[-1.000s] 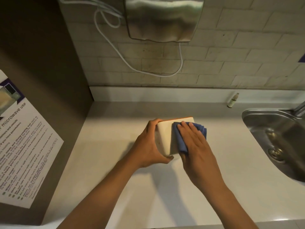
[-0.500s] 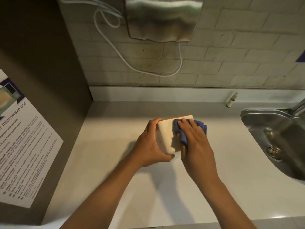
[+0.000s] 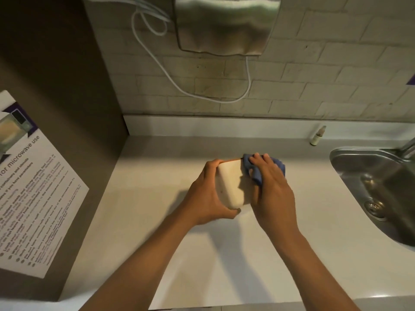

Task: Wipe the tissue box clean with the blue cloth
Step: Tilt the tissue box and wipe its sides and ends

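Observation:
The tissue box (image 3: 231, 184), cream with rounded corners and an orange far edge, sits tilted on the white counter (image 3: 202, 254) in the middle of the view. My left hand (image 3: 206, 198) grips its left side, thumb at the near corner and fingers over the far edge. My right hand (image 3: 272, 187) presses the folded blue cloth (image 3: 253, 169) against the box's right part, with its fingertips curled over the cloth at the far edge. The hand hides most of the cloth.
A steel sink (image 3: 377, 194) with a tap lies at the right. A small bottle (image 3: 316, 136) stands by the back wall. A steel dispenser (image 3: 226, 23) with a white cable hangs above. A dark cabinet side with a microwave notice (image 3: 29, 187) bounds the left.
My right hand has slid the cloth away from me, up the box's surface to its far edge, and its fingers have curled. My left hand has tilted the box a little.

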{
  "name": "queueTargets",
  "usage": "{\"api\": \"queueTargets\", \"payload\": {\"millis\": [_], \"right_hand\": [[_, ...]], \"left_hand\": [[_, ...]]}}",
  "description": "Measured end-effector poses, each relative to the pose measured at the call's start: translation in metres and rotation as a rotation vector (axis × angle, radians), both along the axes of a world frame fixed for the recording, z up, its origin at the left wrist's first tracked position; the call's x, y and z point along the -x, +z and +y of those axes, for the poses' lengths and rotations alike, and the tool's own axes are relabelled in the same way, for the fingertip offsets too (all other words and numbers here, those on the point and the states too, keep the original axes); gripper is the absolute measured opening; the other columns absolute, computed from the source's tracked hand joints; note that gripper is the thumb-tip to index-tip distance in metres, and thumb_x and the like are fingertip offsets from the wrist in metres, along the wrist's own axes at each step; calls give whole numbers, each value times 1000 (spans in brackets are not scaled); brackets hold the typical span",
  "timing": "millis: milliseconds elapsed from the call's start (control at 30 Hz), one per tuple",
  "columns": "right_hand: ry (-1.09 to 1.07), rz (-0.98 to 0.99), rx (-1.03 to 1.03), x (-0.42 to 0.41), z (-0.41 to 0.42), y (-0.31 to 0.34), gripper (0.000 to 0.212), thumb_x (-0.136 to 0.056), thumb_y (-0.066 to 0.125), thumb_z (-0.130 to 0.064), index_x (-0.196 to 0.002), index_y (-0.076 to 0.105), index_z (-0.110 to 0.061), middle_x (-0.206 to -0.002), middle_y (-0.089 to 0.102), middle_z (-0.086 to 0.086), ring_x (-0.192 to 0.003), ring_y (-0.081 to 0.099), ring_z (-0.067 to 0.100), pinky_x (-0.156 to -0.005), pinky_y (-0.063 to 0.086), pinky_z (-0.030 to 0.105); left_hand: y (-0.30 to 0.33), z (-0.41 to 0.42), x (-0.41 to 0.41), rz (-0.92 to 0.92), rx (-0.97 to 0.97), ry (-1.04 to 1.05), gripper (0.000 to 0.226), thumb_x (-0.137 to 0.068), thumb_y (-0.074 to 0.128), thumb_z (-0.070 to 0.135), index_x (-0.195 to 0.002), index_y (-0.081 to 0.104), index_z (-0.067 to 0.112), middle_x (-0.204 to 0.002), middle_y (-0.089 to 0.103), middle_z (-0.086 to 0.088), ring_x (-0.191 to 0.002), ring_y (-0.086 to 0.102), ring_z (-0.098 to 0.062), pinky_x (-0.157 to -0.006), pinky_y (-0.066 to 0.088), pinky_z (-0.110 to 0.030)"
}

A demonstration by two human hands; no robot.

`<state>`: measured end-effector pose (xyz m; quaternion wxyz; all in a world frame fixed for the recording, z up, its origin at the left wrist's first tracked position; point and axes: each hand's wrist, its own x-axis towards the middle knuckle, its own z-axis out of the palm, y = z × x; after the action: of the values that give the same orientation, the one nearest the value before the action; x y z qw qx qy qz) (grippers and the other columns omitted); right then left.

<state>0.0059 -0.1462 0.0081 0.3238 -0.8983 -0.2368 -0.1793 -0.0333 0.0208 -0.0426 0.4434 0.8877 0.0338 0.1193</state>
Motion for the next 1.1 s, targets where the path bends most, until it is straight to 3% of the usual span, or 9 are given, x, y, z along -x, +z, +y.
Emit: {"api": "queueTargets", "payload": {"millis": [133, 233, 400, 500, 633, 800, 933, 1000, 1100], "right_hand": [[138, -15, 21, 16, 32, 6, 48, -85, 51, 1, -133, 55, -4, -142, 49, 14, -136, 38, 26, -115, 21, 28], [238, -144, 127, 38, 23, -5, 51, -74, 62, -4, -124, 63, -5, -133, 58, 13, -127, 50, 28, -106, 38, 41], [119, -90, 82, 14, -15, -7, 50, -84, 66, 2, -131, 59, -12, -142, 51, 3, -135, 41, 18, -106, 40, 32], [52, -53, 38, 4, 3, 4, 47, -86, 60, 3, -131, 58, -10, -140, 52, 6, -133, 44, 22, -103, 43, 36], [209, -188, 131, 33, 21, -6, 50, -73, 58, -1, -123, 63, -4, -131, 59, 13, -126, 50, 28, -104, 41, 43], [157, -152, 119, 19, -9, -10, 41, -84, 66, 1, -124, 64, -8, -133, 59, 6, -128, 50, 22, -105, 39, 29], [10, -23, 57, -1, 8, 12, 40, -87, 59, 1, -127, 61, -8, -135, 57, 8, -129, 48, 22, -100, 44, 34], [98, -55, 94, 11, 31, 17, 42, -85, 54, 0, -126, 61, -1, -134, 56, 16, -129, 48, 28, -107, 39, 39], [190, -172, 164, 37, 41, 7, 38, -78, 53, -10, -110, 69, 4, -120, 65, 18, -116, 60, 31, -97, 48, 39]], "left_hand": [[2, 4, -1, -9, 103, -33, 106, -54, 85, 56, -145, 34, 34, -144, 50, 12, -126, 57, -13, -105, 51, -40], [1, 5, 3, 29, 116, -68, 99, -55, 76, 79, -135, 34, 39, -140, 48, 13, -130, 54, -16, -111, 46, -34], [-1, -1, 4, -19, -9, -21, 118, -50, 95, 51, -144, 24, 40, -138, 47, 14, -116, 56, -13, -91, 57, -35], [-1, 0, 1, -25, 26, 15, 118, -50, 93, 48, -146, 28, 35, -139, 49, 12, -119, 55, -13, -94, 54, -35], [-1, 16, -1, 13, 86, -5, 115, -55, 100, 36, -145, 29, 34, -139, 47, 13, -124, 54, -15, -98, 45, -22], [1, 9, 1, 9, 12, 10, 123, -53, 100, 40, -151, 28, 24, -143, 48, 6, -122, 53, -16, -100, 52, -37], [4, -1, -3, 6, 1, 24, 119, -53, 98, 41, -149, 29, 28, -142, 48, 7, -120, 54, -15, -98, 52, -39], [6, 3, -3, 17, 45, -20, 109, -58, 91, 44, -148, 34, 22, -142, 51, 3, -124, 57, -16, -104, 50, -40], [3, 10, 3, -34, 41, -6, 76, -69, 63, 58, -133, 45, 23, -136, 56, 1, -122, 60, -6, -117, 41, -43]]}}
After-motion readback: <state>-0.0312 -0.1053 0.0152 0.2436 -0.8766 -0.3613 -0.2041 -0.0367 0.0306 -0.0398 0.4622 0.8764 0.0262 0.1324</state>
